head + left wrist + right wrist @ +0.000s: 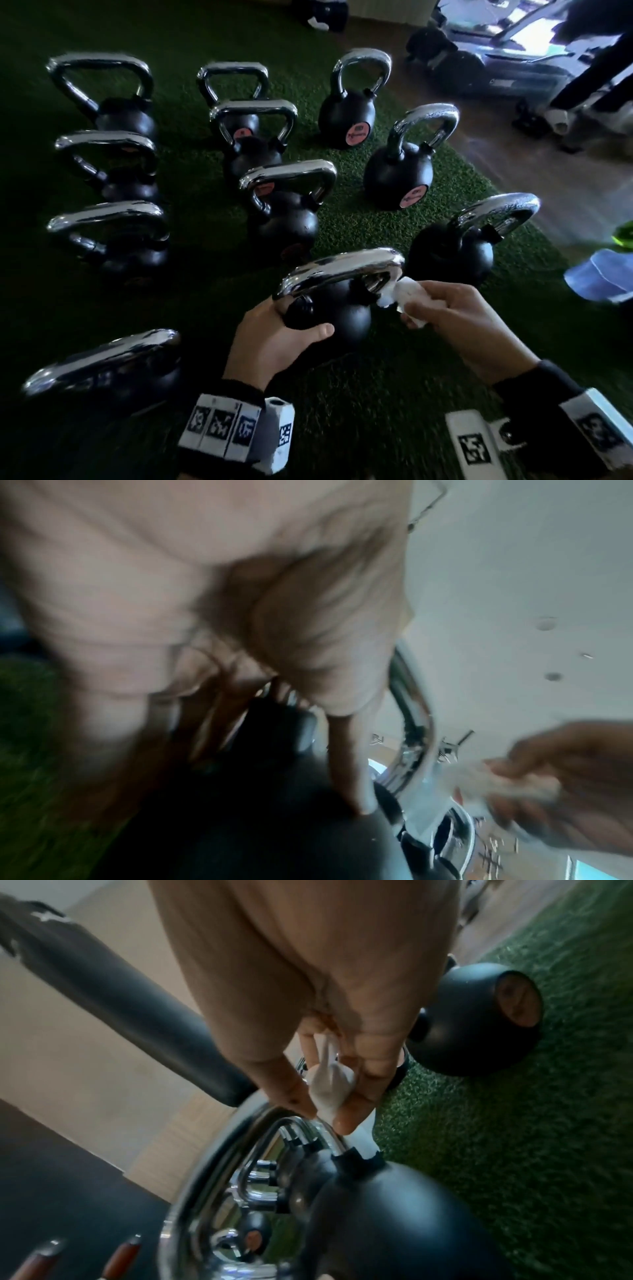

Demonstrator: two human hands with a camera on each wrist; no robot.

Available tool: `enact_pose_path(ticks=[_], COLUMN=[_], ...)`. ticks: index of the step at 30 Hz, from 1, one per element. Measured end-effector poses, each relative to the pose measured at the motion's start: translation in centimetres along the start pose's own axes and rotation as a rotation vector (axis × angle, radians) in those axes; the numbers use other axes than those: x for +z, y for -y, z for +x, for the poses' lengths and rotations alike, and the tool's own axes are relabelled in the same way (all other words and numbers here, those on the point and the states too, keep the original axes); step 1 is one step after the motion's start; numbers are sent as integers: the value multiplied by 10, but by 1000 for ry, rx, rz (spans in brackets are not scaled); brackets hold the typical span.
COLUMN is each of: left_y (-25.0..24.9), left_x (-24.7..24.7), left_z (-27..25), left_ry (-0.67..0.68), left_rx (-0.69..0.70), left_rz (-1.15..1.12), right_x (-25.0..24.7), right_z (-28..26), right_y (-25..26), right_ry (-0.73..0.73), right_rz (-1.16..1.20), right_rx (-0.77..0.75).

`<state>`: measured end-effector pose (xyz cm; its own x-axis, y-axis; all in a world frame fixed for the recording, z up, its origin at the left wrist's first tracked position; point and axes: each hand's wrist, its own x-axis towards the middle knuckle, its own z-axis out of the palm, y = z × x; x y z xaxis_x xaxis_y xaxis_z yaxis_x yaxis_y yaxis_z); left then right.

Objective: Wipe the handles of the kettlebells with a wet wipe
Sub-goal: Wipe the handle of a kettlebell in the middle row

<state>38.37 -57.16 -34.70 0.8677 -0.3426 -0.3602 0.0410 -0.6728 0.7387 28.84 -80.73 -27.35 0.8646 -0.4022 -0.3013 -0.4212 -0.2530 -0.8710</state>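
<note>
A black kettlebell (346, 318) with a chrome handle (342, 270) stands on the green turf in front of me. My left hand (274, 335) grips it where the handle's left leg meets the ball, thumb across the black body. My right hand (455, 315) pinches a crumpled white wet wipe (400, 298) and presses it against the handle's right leg. In the right wrist view the wipe (330, 1088) sits between my thumb and fingers, trailing down the chrome leg (329, 1139) to the black collar. The left wrist view is blurred; my left hand (308, 696) curls over the kettlebell (260, 818).
Several more chrome-handled kettlebells (291, 205) stand in rows on the turf (359, 394), one (102, 373) close at my left and one (455, 253) just right of the wipe. A blue cloth (603, 281) lies at the right edge. Gym machines (513, 68) stand on the wooden floor behind.
</note>
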Motion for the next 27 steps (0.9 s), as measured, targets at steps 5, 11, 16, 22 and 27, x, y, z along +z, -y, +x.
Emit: enact_pose_path(ticks=[5,11,16,22,27], left_y=[7,-27,-40,-55,-58], left_x=[-1,8,23,54,58], left_z=[-32,-49,-60,-60,-61], left_ry=[155,68,54,10,-70], left_rx=[-121,101,80,98,167], left_rz=[68,-686,-877,-1047,-999], right_x=[-7,-4,10,15,-2], right_z=[-22,-12,-13,-7,3], right_y=[11,-11,-16,-17,-31], right_ry=[334,307,205,-1,19], right_rz=[36,-307,-154,-126,-163], right_rx=[-63,-396,-483,-658,-733])
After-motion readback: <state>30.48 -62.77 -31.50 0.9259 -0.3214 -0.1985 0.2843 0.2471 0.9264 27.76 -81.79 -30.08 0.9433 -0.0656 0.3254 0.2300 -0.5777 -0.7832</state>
